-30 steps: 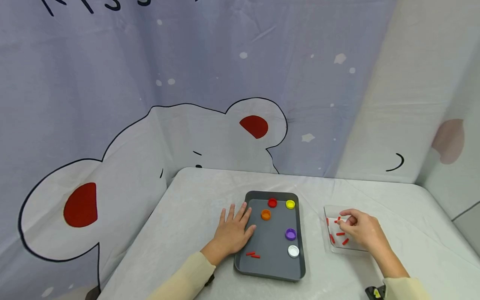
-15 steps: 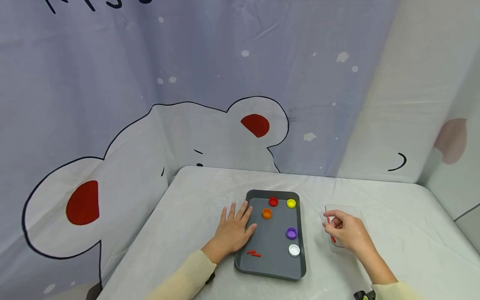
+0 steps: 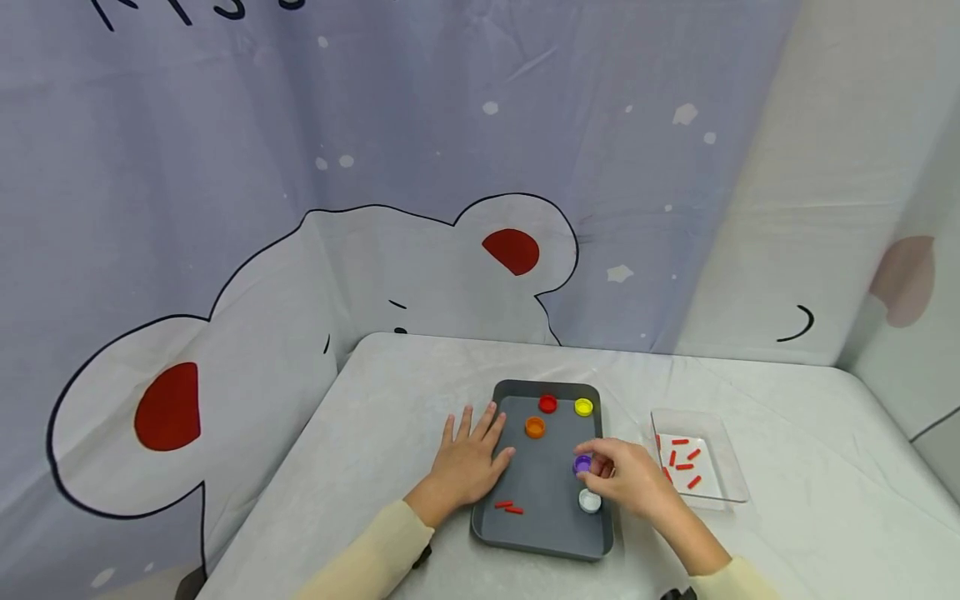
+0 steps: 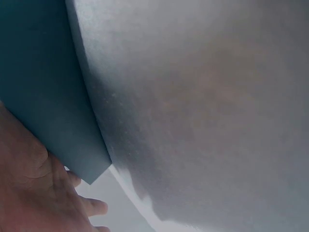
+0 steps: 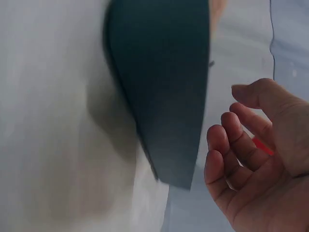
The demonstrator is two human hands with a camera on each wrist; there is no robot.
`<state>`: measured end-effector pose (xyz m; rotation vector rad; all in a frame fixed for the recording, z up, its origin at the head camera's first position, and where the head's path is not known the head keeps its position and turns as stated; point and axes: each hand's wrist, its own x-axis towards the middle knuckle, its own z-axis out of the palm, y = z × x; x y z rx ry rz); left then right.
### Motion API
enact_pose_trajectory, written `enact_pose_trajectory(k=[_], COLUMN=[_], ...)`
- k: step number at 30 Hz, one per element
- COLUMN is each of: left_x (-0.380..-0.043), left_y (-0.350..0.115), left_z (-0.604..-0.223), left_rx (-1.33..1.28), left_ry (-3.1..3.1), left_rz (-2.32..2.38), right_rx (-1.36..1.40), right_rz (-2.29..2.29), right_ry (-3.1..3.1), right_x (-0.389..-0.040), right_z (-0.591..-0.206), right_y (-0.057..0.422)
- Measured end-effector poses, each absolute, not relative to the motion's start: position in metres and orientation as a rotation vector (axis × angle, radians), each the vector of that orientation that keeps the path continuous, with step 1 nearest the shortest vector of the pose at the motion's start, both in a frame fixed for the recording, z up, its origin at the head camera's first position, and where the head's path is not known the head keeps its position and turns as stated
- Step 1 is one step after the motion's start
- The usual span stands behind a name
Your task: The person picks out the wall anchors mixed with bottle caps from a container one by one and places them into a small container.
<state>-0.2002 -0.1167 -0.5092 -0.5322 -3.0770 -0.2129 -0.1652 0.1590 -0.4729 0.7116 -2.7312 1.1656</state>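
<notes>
My left hand (image 3: 463, 468) rests with fingers spread on the left rim of a grey tray (image 3: 543, 533). My right hand (image 3: 632, 477) is over the tray's right side, thumb and forefinger apart on either side of a small purple round cap (image 3: 582, 464). Whether they touch the cap is not clear. In the right wrist view the right hand (image 5: 256, 150) shows loosely curled fingers with nothing visible between them. A white cap (image 3: 589, 501) lies just below the purple one. Two red sticks (image 3: 504, 504) lie at the tray's lower left.
Red (image 3: 548, 404), yellow (image 3: 583, 407) and orange (image 3: 535, 427) caps sit in the tray's far part. A clear box (image 3: 731, 467) with several red sticks stands to the right. A printed cloth (image 3: 420, 125) hangs behind the white-covered table (image 3: 405, 383).
My right hand has moved left from above the clear box to the purple cap, uncovering the red sticks in the box. My left hand has stayed on the tray rim.
</notes>
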Motion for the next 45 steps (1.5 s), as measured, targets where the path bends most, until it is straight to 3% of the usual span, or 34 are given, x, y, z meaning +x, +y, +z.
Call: enact_pose_trajectory(k=[25, 45], left_x=[-0.202, -0.200], left_y=[-0.116, -0.115], left_z=[-0.506, -0.507], left_rx=[-0.536, -0.520], left_ry=[-3.087, -3.091], left_rz=[-0.133, -0.141], right_rx=[1.494, 1.585], right_rz=[1.031, 0.849], right_ry=[-2.929, -3.003], right_x=[-0.186, -0.193], right_z=[-0.485, -0.491], right_y=[0.099, 0.091])
